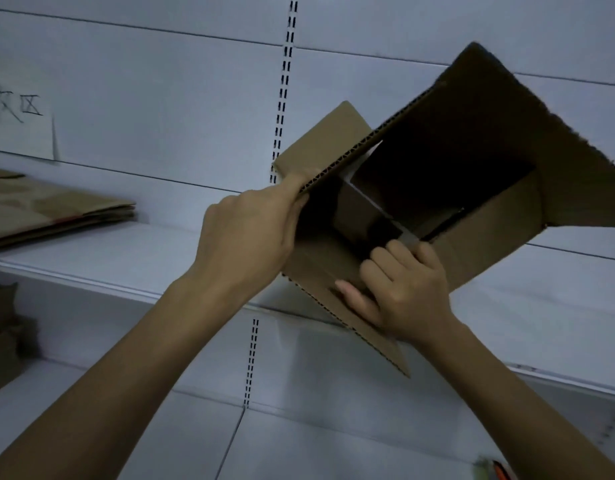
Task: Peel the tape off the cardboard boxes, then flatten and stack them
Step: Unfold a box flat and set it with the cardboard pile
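my left hand [250,233] pinches box [489,230] flap edge, right hand [403,292] curls over near wall; looks light, stiff; i'd grab near creases.

In front of me is a white shelf [91,258] with a white back panel [160,81] behind it. A slotted metal upright [286,81] runs down this panel. At the far left, a paper sign [18,129] with handwritten characters hangs on the panel. In the bottom right corner lies a small orange and green thing [489,470], too blurred to name.
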A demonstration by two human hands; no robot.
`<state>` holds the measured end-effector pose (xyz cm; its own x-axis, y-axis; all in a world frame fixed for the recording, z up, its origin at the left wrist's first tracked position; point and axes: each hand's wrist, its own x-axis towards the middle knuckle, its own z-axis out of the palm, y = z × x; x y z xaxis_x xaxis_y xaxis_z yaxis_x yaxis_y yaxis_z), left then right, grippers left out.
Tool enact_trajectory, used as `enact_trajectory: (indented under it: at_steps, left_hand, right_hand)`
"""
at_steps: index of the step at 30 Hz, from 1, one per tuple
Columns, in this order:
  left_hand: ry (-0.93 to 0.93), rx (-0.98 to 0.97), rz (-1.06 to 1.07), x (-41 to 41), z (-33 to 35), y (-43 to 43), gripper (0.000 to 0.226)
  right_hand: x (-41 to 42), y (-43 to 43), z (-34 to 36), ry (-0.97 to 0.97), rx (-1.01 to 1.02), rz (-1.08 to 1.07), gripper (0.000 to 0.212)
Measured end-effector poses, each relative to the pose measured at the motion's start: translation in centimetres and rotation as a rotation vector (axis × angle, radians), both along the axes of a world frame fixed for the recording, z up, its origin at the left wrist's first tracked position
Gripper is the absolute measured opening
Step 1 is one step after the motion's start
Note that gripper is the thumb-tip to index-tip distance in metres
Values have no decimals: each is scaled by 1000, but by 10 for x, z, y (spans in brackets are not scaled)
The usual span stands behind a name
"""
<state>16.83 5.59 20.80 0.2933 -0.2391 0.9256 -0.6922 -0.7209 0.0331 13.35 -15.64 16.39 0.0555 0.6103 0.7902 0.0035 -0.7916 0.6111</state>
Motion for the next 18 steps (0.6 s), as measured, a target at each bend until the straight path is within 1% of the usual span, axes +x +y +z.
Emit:
enact_trajectory:
  at_steps: [2, 3, 7, 9, 12, 15, 18]
  left_hand:
    - [-24, 46, -9, -2, -1, -8, 29]
    - [-34, 68, -19, -2, -2, -12, 29]
    - [-86, 135, -57, -3, -13, -22, 30]
    - [-111, 167, -99, -2, -22, -22, 34]
    - [-98, 158, -147, 2, -42, -17, 36]
    - [-103, 158, -133, 10, -80, -5, 35]
    - [-22, 133, -186, 16, -115, 6, 36]
  right_hand:
    - [-21, -11, -6, -38, 60, 3, 43]
    - [-31, -18, -12, -25, 89, -5, 41]
    - [-63, -43, -42, 102, 218, -52, 34]
    - [-75, -46, -55, 164, 250, -60, 31]
    - [-90, -42, -65, 253, 264, -36, 28]
    - [-100, -28, -66, 286, 227, 20, 13]
    - [-108, -10, -59, 304, 176, 103, 11]
